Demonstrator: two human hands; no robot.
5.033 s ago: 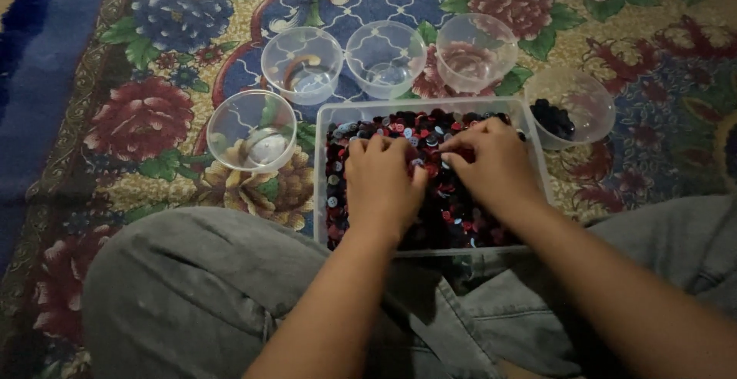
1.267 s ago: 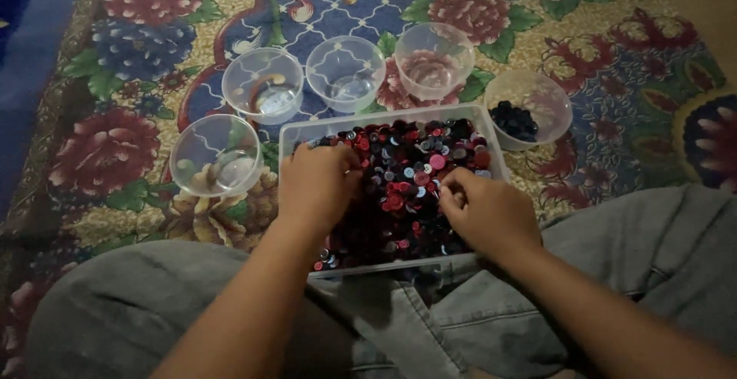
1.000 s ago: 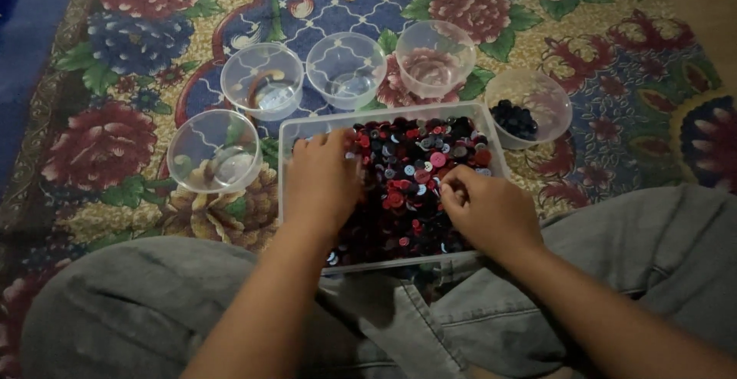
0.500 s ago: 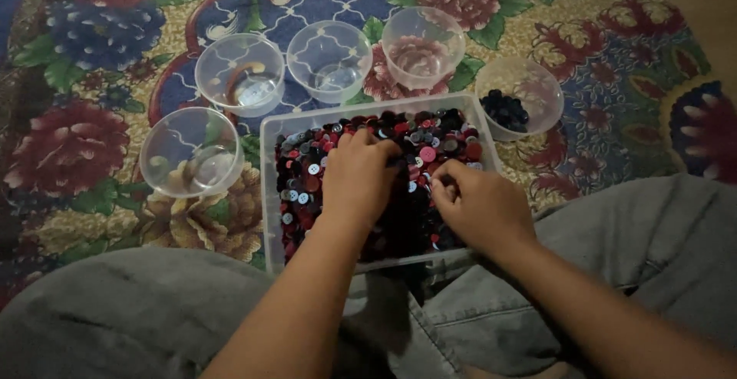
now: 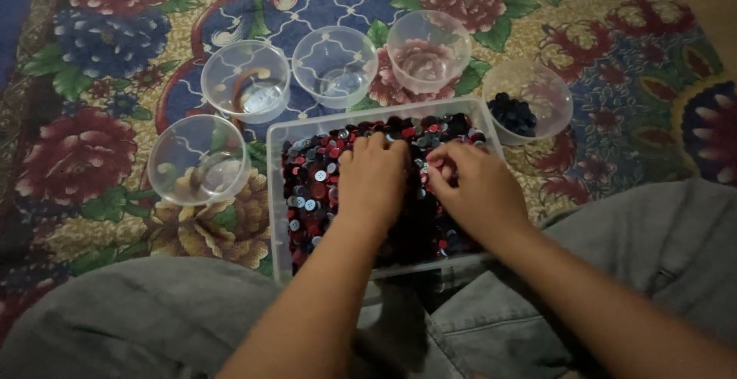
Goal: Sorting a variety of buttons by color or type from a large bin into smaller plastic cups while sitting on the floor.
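While the person is sitting cross-legged on a flowered carpet, both hands are lying inside a clear plastic tray that is resting on the floor just ahead of the grey trouser legs.

Starting at the left, a clear round cup is standing just beside the tray's left wall. Beyond it, three more clear cups are lining up along the tray's far side: the first toward the left, the second in the middle, the third toward the right. What, if anything, is lying in these four is too faint to tell.

The tray is filling with a heap of small round buttons, mostly red, black and bluish-grey. The left hand is pressing flat on the heap, fingers stretched forward and lying close together, palm down, gripping nothing that shows. Just beside it, the right hand is curling over the buttons with its fingertips drawn together near the left hand's fingers; whether a button is pinched between them I cannot tell.

At the far right, a fifth clear cup is standing near the tray's far right corner, holding a small pile of dark buttons.
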